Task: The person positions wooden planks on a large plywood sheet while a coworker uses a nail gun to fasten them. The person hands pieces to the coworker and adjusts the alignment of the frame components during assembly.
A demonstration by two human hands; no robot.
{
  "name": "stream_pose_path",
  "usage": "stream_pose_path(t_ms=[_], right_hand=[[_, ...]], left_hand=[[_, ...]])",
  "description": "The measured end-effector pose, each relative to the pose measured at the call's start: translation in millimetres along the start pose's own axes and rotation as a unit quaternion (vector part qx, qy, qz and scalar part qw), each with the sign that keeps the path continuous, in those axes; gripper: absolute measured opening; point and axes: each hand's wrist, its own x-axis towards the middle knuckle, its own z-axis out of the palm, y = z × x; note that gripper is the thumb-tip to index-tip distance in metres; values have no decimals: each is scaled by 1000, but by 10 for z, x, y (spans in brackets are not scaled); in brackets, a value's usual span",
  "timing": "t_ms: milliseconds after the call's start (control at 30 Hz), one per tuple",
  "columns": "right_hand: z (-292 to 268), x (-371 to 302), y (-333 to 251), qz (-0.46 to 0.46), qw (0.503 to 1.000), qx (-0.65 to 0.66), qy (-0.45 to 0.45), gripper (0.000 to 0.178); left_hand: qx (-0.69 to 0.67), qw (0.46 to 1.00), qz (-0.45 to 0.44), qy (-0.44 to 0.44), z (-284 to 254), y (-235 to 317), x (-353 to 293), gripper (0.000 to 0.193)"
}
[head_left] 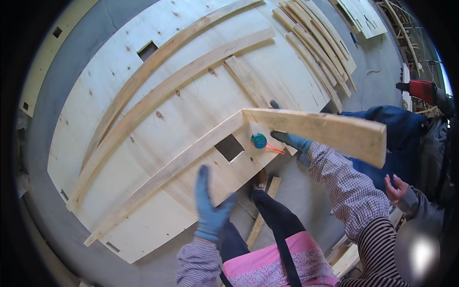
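Observation:
My right hand [295, 141], in a blue glove, grips a wooden board [330, 131] standing on edge, with fingertips showing on both sides of it. One end of this board meets a long board [167, 165] lying along the plywood panel [153, 193]; the other end juts toward the right. Above the panel's near edge, my left hand [210, 205] is open, its gloved fingers spread and slightly blurred, holding nothing. A round teal tape measure [258, 141] with an orange strap rests near my right hand, beside a square cutout [229, 148] in the panel.
Two long boards [181, 83] and a short board [246, 81] lie across the panel. Several boards [318, 45] are stacked at the far right. Another person's bare hand [396, 188] is at the right, below a red tool [423, 91]. A loose wood strip [265, 210] lies by my feet.

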Motion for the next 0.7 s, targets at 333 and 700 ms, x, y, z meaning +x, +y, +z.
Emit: stream_pose_path(t_ms=[333,700], right_hand=[[-176,-317,617,146,947,208,195,58],[-483,-451,1201,84,920,213,318,52]], left_hand=[[-79,941,316,87,1255,1427,1430,99],[-44,945,320,49,1360,1343,1488,98]])
